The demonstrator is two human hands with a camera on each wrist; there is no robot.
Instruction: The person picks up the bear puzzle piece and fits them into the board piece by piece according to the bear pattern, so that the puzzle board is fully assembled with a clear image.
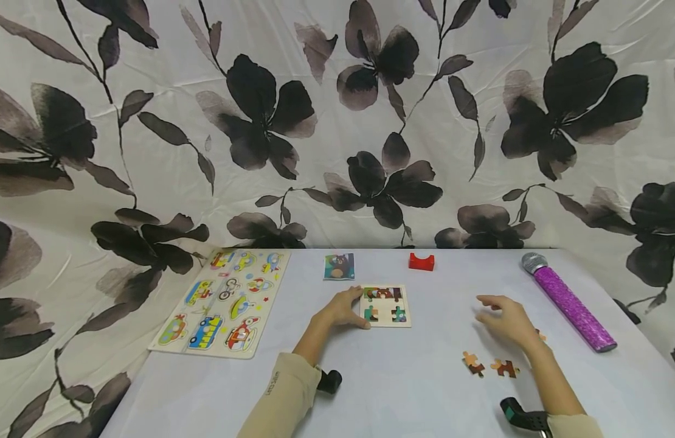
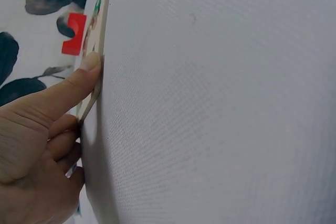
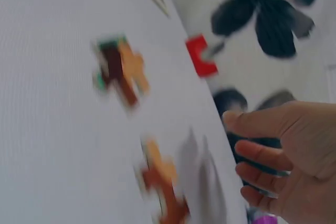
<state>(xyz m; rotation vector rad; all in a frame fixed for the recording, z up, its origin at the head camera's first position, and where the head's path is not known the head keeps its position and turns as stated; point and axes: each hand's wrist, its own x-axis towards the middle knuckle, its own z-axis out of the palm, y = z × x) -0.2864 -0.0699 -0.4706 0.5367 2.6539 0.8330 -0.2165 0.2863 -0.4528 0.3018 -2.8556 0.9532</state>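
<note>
Left hand (image 1: pixel 344 309) is parked on the left edge of the small puzzle board (image 1: pixel 386 306), thumb stretched flat along the rim while the other fingers curl underneath, so it's basically pinching the board's edge to keep it put. The left wrist view shows that up close: thumb tip pressed right against the board's side. Only some of the pieces are in the board, and bare slots show between them.

Right hand (image 1: pixel 507 321) hovers over the table (image 1: pixel 425 389) well to the right of the board, fingers relaxed and slightly spread, holding nothing as far as I can see. Two loose puzzle pieces (image 1: pixel 489 365) lie just in front of it, side by side but not touching. The right wrist view is pretty blurry, but the pieces show there beside the empty palm.

Other stuff: a big vehicle puzzle (image 1: pixel 222 302) over at the left edge, a little picture card (image 1: pixel 339 266) just behind the board, a red block (image 1: pixel 421 261) near the back, and a sparkly purple microphone (image 1: pixel 568 302) on the far right.
</note>
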